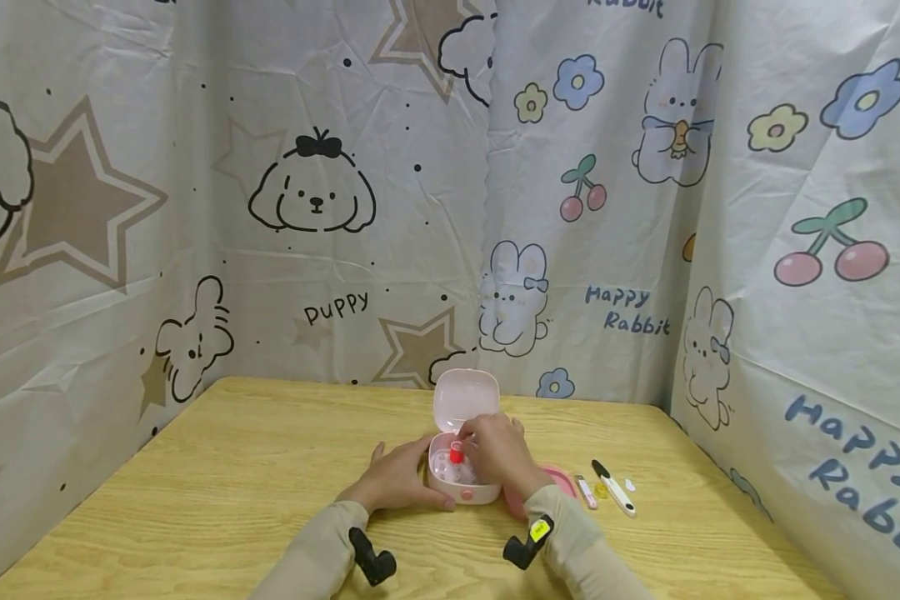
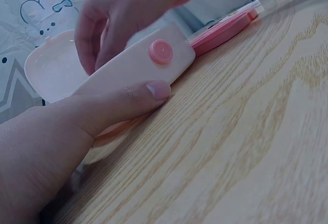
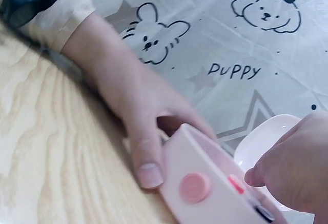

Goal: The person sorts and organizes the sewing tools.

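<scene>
A small pale-pink box (image 1: 483, 494) stands on the table, its lid (image 1: 467, 393) raised at the back. Inside is a clear insert (image 1: 444, 468) with small round shapes, and on it a red spool-like piece (image 1: 457, 454). My left hand (image 1: 396, 478) grips the box's left side, thumb along the front beside the round pink button (image 2: 161, 52). From the right my right hand (image 1: 498, 448) reaches into the box with bent fingers, close by the red piece. Whether those fingers pinch it is hidden. In the right wrist view a dark item (image 3: 264, 212) shows at the box's rim.
Right of the box lies a pink tray-like piece (image 1: 564, 478), partly behind my right wrist. Farther right are a slim pink-and-white item (image 1: 587, 492), a small yellow round thing (image 1: 602, 492), a black-and-white tool (image 1: 615, 490) and a small white piece (image 1: 630, 484). Printed curtains enclose the table.
</scene>
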Motion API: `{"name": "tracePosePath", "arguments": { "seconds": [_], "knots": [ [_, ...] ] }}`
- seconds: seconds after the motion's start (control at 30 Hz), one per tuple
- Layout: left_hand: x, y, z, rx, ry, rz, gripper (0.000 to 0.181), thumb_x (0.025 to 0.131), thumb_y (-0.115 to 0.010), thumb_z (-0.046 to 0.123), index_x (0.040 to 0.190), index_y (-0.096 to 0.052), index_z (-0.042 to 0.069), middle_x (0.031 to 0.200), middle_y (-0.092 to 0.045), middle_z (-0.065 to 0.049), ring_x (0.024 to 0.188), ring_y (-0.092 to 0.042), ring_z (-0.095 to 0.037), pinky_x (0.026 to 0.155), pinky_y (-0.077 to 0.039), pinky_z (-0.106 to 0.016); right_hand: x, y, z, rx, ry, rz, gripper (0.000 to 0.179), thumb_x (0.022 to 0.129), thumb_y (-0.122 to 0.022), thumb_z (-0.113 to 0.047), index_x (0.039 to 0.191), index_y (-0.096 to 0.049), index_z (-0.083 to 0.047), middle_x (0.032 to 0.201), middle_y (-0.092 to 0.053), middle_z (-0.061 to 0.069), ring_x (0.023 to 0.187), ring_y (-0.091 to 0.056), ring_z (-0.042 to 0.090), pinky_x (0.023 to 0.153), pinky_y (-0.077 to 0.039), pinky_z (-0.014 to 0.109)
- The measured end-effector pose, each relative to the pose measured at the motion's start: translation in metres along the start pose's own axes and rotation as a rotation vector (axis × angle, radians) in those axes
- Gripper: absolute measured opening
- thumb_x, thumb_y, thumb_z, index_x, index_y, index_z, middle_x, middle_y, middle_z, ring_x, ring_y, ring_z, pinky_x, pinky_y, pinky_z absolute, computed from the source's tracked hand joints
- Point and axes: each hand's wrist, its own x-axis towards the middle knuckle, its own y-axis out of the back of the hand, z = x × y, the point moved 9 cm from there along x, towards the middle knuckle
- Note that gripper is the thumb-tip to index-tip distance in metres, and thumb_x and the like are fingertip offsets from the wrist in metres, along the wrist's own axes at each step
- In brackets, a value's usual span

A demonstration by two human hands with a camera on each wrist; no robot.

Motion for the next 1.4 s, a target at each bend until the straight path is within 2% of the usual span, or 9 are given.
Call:
{"name": "tracePosePath", "arguments": {
  "seconds": [0.1, 0.2, 0.53, 0.63, 0.9, 1.17, 1.4],
  "knots": [
    [0.0, -0.001, 0.0, -0.008, 0.008, -0.001, 0.114, 0.065, -0.086, 0.073, 0.157, -0.045, 0.02, 0.151, -0.054, -0.001, 0.141, -0.047, -0.027, 0.108, -0.003, -0.082, 0.001, 0.009, 0.006, 0.001, -0.006, 0.023, 0.007, 0.089, -0.083, -0.017, 0.095, -0.08, -0.017, 0.094, -0.074, -0.005, 0.093, -0.062, 0.024, 0.085, -0.043, 0.053],
    [0.0, -0.002, 0.0, -0.01, 0.016, -0.009, 0.113, 0.064, -0.085, 0.074, 0.157, -0.045, 0.022, 0.153, -0.053, 0.001, 0.142, -0.045, -0.027, 0.109, -0.001, -0.082, 0.0, 0.017, 0.013, 0.008, -0.02, 0.037, 0.009, 0.089, -0.083, -0.017, 0.098, -0.08, -0.017, 0.097, -0.075, -0.004, 0.096, -0.064, 0.026, 0.082, -0.044, 0.051],
    [0.0, -0.003, 0.001, -0.009, 0.005, -0.001, 0.111, 0.062, -0.085, 0.075, 0.154, -0.048, 0.027, 0.15, -0.054, 0.007, 0.14, -0.047, -0.023, 0.108, -0.001, -0.082, 0.0, 0.034, 0.024, 0.064, -0.045, 0.076, 0.012, 0.091, -0.08, -0.016, 0.103, -0.079, -0.013, 0.102, -0.075, 0.001, 0.101, -0.068, 0.029, 0.086, -0.049, 0.054],
    [0.001, -0.003, 0.001, -0.026, 0.004, -0.001, 0.108, 0.062, -0.085, 0.075, 0.153, -0.05, 0.027, 0.149, -0.055, 0.008, 0.14, -0.047, -0.023, 0.107, 0.0, -0.083, 0.0, 0.039, 0.029, 0.08, -0.059, 0.084, 0.011, 0.092, -0.079, -0.015, 0.104, -0.079, -0.013, 0.104, -0.075, 0.001, 0.104, -0.068, 0.028, 0.089, -0.051, 0.052],
    [0.003, -0.002, -0.002, -0.037, 0.005, -0.002, 0.11, 0.063, -0.086, 0.074, 0.155, -0.048, 0.028, 0.152, -0.053, 0.008, 0.141, -0.045, -0.025, 0.106, 0.001, -0.084, 0.0, 0.049, 0.048, 0.135, -0.108, 0.093, 0.014, 0.092, -0.079, -0.012, 0.105, -0.078, -0.009, 0.105, -0.074, 0.005, 0.103, -0.067, 0.03, 0.09, -0.055, 0.049],
    [0.003, -0.002, -0.004, -0.018, 0.005, -0.003, 0.114, 0.062, -0.084, 0.076, 0.156, -0.046, 0.027, 0.153, -0.051, 0.007, 0.141, -0.046, -0.025, 0.107, 0.0, -0.083, -0.004, 0.055, 0.061, 0.136, -0.13, 0.135, 0.012, 0.09, -0.08, -0.012, 0.102, -0.077, -0.008, 0.103, -0.075, 0.006, 0.103, -0.068, 0.031, 0.088, -0.054, 0.053],
    [0.002, -0.001, -0.002, -0.012, 0.003, 0.0, 0.114, 0.061, -0.084, 0.077, 0.156, -0.046, 0.026, 0.152, -0.052, 0.007, 0.14, -0.046, -0.024, 0.107, -0.001, -0.083, -0.003, 0.054, 0.066, 0.11, -0.143, 0.128, 0.011, 0.09, -0.08, -0.013, 0.1, -0.077, -0.01, 0.102, -0.075, 0.005, 0.103, -0.069, 0.031, 0.087, -0.054, 0.053]
  ]
}}
